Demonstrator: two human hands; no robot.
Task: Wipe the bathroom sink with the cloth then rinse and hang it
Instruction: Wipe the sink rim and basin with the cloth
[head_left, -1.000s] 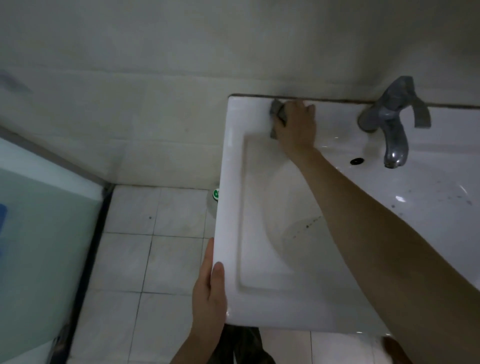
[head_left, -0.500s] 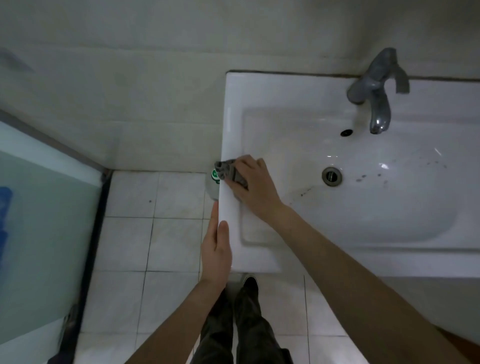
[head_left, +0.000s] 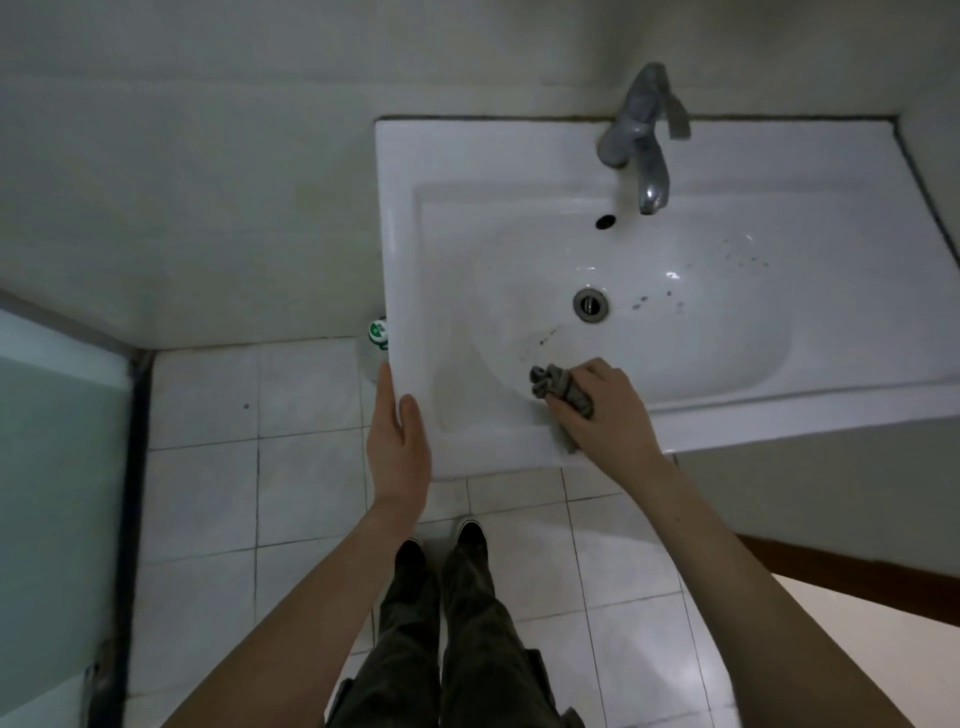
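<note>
Right hand (head_left: 605, 410) clenched on grey cloth (head_left: 563, 391), pressed to near rim of white sink (head_left: 415, 260), front-left of drain (head_left: 590, 303). Left hand (head_left: 397, 441) open, flat against sink's left edge, thumb on top. Dark specks right of drain. Tap (head_left: 641, 135) at back.

Cloth (head_left: 563, 391) on sink (head_left: 519, 156) front rim — tap (head_left: 641, 140) behind, drain (head_left: 590, 303) between.
</note>
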